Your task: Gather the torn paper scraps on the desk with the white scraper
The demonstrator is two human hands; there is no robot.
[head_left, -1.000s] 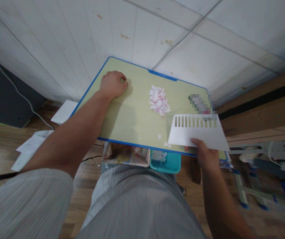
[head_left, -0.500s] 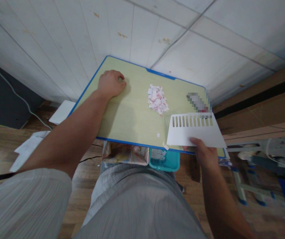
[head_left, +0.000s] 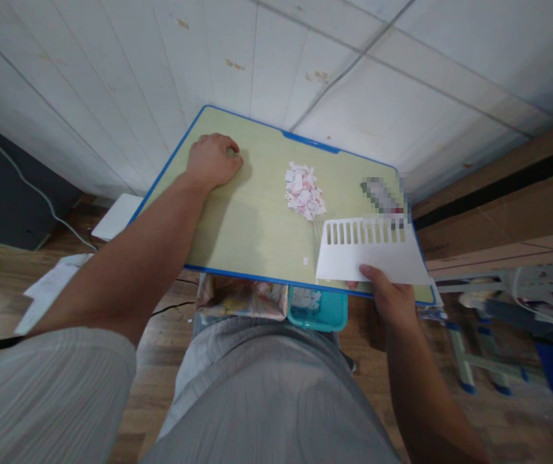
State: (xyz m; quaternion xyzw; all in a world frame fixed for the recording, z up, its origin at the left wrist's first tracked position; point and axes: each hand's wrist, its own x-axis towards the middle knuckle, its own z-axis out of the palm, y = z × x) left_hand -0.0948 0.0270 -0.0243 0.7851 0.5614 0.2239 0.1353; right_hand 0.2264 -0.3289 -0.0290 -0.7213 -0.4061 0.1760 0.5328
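Observation:
My right hand (head_left: pixel 390 296) grips a flat white plastic scraper (head_left: pixel 354 261) by its near edge, thumb on top and fingers underneath. A row of slots runs along the scraper's far side. The scraper is over the right front of a pale yellow tabletop (head_left: pixel 257 238) with a blue rim. Left of it lies a heap of small white and pinkish paper scraps (head_left: pixel 304 191). One loose scrap (head_left: pixel 305 261) sits near the front edge. At the left, my left hand (head_left: pixel 216 159) rests on the tabletop with its fingers curled in; nothing shows in it.
Below the front edge stand a turquoise basket (head_left: pixel 339 316) with pale scraps inside and a patterned box (head_left: pixel 242 303). A blurred-out object (head_left: pixel 381 194) lies at the right rear. A white wall (head_left: pixel 228 64) stands behind; cardboard (head_left: pixel 489 200) is at the right.
My right hand and the scraper have shifted slightly left. A scrap seen at the front edge by the scraper no longer shows clearly. My left hand stays in place.

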